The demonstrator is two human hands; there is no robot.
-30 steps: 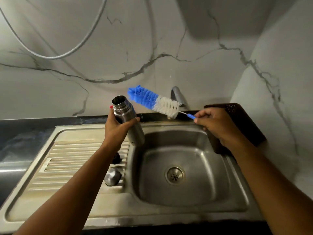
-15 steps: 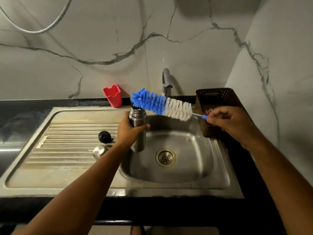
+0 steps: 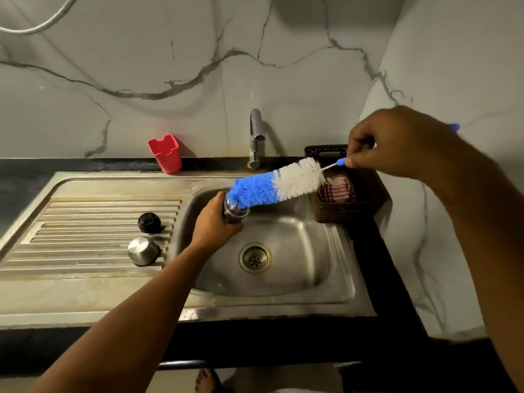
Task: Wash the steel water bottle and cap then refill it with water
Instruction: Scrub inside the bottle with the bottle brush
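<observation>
Over the sink (image 3: 344,282), bottle (image 3: 234,211) gripped in left hand (image 3: 214,222)

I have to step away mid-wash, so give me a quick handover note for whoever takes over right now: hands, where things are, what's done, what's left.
Left hand grips the steel bottle over the sink basin.
Right hand pinches the handle of the bottle brush; its blue tip is at the bottle mouth.
Black stopper and steel cap sit on the drainboard.
Done: bottle opened.
Left: scrub inside, wash stopper and cap, rinse, refill at the tap; no water visibly running.
</observation>
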